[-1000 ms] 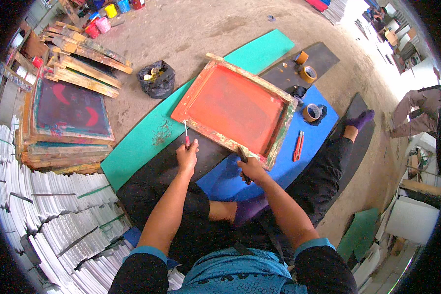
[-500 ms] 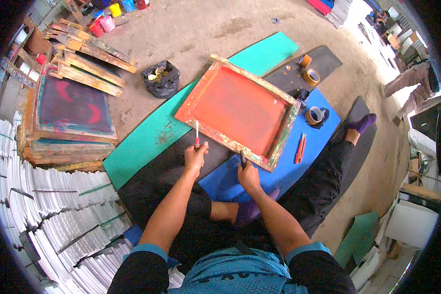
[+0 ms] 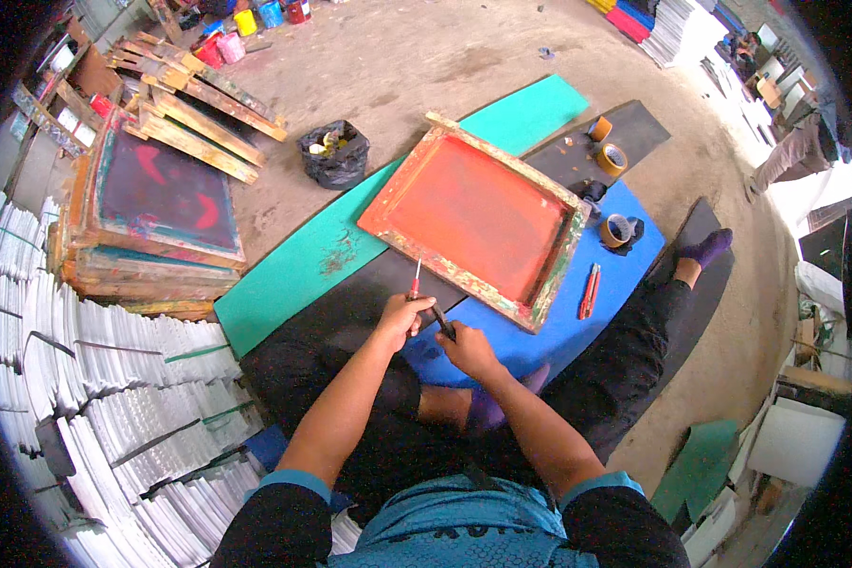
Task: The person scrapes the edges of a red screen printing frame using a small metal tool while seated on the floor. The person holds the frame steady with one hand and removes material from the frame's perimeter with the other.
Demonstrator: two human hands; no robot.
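My left hand [image 3: 400,322] is closed around a slim screwdriver [image 3: 415,283] with a red handle, its thin metal shaft pointing away from me. Closed on a dark stick-shaped tool [image 3: 441,319] is my right hand [image 3: 470,351]; the tool's exact kind is hard to make out. Its far end comes up to my left fingers, and whether they grip it too I cannot tell. Just beyond both hands lies a paint-stained wooden screen frame [image 3: 456,277] with orange-red mesh [image 3: 483,216]. Right of the frame, two red-handled cutters [image 3: 590,292] rest on a blue sheet [image 3: 625,275].
Tape rolls [image 3: 612,159] sit beyond the frame's right side. A black bag of scraps [image 3: 335,163] stands beyond a green sheet [image 3: 284,270]. Stacked screens [image 3: 161,204] and bundled white sheets [image 3: 114,360] fill the left. A person's leg [image 3: 793,156] shows far right.
My hands have drawn together, away from the frame's near edge and closer to me. The dark tool's tip now meets my left hand. The view has shifted slightly.
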